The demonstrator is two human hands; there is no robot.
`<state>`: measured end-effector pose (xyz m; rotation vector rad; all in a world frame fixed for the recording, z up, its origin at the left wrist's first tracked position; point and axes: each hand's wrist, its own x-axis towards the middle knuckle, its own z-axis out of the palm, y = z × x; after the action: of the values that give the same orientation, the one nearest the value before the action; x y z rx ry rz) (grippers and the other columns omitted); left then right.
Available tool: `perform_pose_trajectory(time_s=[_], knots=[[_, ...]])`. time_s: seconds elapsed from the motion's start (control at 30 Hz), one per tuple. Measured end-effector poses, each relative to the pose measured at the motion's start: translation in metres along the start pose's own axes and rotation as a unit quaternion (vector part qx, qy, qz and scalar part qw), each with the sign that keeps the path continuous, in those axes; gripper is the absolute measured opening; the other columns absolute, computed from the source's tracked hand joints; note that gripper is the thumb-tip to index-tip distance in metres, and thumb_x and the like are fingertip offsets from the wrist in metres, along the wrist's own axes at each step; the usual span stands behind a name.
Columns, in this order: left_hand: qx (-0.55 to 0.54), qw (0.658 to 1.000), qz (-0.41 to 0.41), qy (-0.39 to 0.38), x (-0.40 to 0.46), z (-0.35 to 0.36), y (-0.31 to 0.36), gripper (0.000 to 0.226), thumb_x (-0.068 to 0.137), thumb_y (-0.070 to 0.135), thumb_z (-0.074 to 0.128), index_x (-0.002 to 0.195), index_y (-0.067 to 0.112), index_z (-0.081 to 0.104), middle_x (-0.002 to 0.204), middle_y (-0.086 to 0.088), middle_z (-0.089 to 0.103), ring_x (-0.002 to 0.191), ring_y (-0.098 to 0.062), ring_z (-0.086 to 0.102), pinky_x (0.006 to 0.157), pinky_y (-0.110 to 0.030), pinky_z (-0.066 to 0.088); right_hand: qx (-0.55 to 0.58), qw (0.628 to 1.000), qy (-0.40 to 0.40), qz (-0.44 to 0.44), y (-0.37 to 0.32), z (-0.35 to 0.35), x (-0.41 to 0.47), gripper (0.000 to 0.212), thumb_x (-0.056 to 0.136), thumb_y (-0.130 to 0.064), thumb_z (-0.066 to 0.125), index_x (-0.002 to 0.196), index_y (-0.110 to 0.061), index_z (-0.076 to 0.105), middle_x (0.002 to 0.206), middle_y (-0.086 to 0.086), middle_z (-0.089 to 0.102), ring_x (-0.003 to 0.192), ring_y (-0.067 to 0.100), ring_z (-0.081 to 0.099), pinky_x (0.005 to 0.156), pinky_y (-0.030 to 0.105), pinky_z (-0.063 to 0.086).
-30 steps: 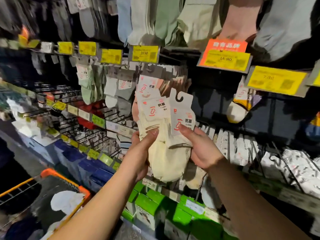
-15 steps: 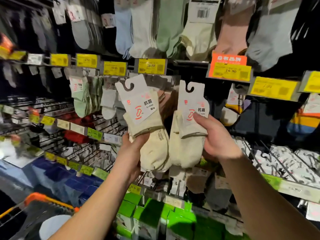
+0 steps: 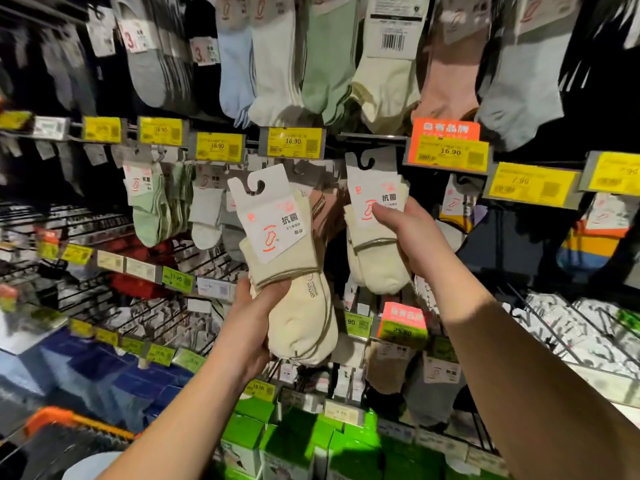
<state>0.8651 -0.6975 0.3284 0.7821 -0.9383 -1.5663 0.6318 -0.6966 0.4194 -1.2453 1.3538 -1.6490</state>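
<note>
L pack (image 3: pixel 287 271), R pack (image 3: pixel 375 237) pulled apart; R higher.

Our left hand (image 3: pixel 252 327) grips the tilted sock pack (image 3: pixel 298 306) well down-left of the orange price tag (image 3: pixel 446 147); our right hand (image 3: pixel 412 240) pinches the upright sock pack (image 3: pixel 377 268) just down-left of it.

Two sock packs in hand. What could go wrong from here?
The right hand pinches the upright sock pack at its card, beside the orange price tag; it might slip or miss a peg. The left hand grips the tilted sock pack low, so its hooked card could snag pink socks behind.
</note>
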Motion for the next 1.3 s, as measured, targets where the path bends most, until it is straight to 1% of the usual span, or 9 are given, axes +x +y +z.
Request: perform_pose_trajectory(time_s=[0.47,0.6,0.7,0.83,0.9,0.97,1.03,1.13,1.3], knots=[[0.003,1.0,0.007,-0.008,-0.013,0.004,0.006,0.027,0.093,0.002,0.059,0.112,0.019,0.053,0.088,0.004,0.078,0.078,-0.014,0.075,0.065,-0.032,0.059,-0.04,0.996,0.03,0.076,0.031,0.001,0.042,0.045,0.094,-0.038,0.066,0.131,-0.013,0.06,0.114,0.001,0.073,0.099,0.018,0.071,0.077,0.031,0.055],[0.001,1.0,0.004,-0.013,-0.016,0.003,0.007,0.027,0.093,0.002,0.059,0.113,0.02,0.052,0.085,0.006,0.078,0.076,-0.013,0.075,0.06,-0.03,0.06,-0.067,0.994,0.02,0.084,0.037,-0.001,0.05,0.065,0.078,-0.056,0.07,0.13,-0.018,0.062,0.115,-0.001,0.073,0.105,0.02,0.07,0.099,0.044,0.053],[0.002,1.0,0.004,-0.014,-0.017,0.001,0.007,0.03,0.092,0.002,0.06,0.115,0.021,0.052,0.088,0.006,0.078,0.079,-0.013,0.075,0.063,-0.03,0.06,-0.076,0.994,0.004,0.074,0.041,-0.004,0.05,0.056,0.086,-0.051,0.07,0.131,-0.019,0.059,0.119,0.0,0.071,0.106,0.02,0.069,0.102,0.047,0.051],[0.005,1.0,-0.003,-0.018,-0.021,-0.005,0.008,0.03,0.092,0.001,0.06,0.114,0.021,0.053,0.09,0.005,0.078,0.079,-0.013,0.075,0.068,-0.031,0.06,-0.143,0.983,0.068,0.097,0.041,-0.002,0.028,0.092,0.077,-0.061,0.074,0.145,-0.012,0.037,0.138,0.005,0.055,0.117,0.022,0.06,0.103,0.04,0.049],[0.012,1.0,-0.006,-0.023,-0.024,-0.009,0.007,0.032,0.092,0.001,0.06,0.116,0.021,0.052,0.09,0.006,0.078,0.079,-0.012,0.074,0.069,-0.031,0.06,-0.212,0.966,0.14,0.053,0.045,0.003,0.005,0.07,0.089,-0.054,0.066,0.14,-0.012,0.043,0.137,0.006,0.05,0.12,0.022,0.055,0.102,0.035,0.046],[0.017,0.999,-0.011,-0.028,-0.025,-0.014,0.005,0.036,0.093,0.001,0.06,0.12,0.022,0.05,0.091,0.006,0.077,0.08,-0.012,0.074,0.071,-0.033,0.058,-0.178,0.967,0.18,-0.011,0.038,0.02,-0.036,0.038,0.097,-0.046,0.057,0.121,-0.017,0.055,0.115,0.0,0.055,0.106,0.016,0.057,0.085,0.027,0.045],[0.021,0.999,-0.017,-0.028,-0.027,-0.018,-0.001,0.041,0.093,0.0,0.06,0.126,0.02,0.048,0.091,0.007,0.078,0.08,-0.012,0.074,0.07,-0.032,0.058,-0.128,0.983,0.125,-0.04,0.029,0.043,-0.077,0.02,0.102,-0.041,0.049,0.102,-0.023,0.056,0.093,-0.009,0.055,0.087,0.007,0.054,0.074,0.021,0.042],[0.043,0.998,-0.028,-0.028,-0.035,-0.022,-0.011,0.045,0.09,0.0,0.064,0.13,0.014,0.046,0.088,0.008,0.078,0.081,-0.011,0.075,0.067,-0.028,0.059,-0.103,0.994,-0.015,-0.041,0.019,0.072,-0.117,0.01,0.103,-0.039,0.049,0.099,-0.032,0.056,0.089,-0.01,0.061,0.078,-0.003,0.058,0.077,0.019,0.047],[0.14,0.99,-0.029,-0.008,-0.044,-0.028,-0.022,0.069,0.053,0.04,0.083,0.113,0.034,0.049,0.107,0.003,0.073,0.102,-0.023,0.07,0.099,-0.054,0.052,-0.109,0.991,-0.07,0.035,0.03,0.087,-0.124,0.014,0.089,-0.036,0.07,0.103,-0.037,0.065,0.105,-0.017,0.074,0.096,-0.001,0.068,0.086,0.023,0.053]])
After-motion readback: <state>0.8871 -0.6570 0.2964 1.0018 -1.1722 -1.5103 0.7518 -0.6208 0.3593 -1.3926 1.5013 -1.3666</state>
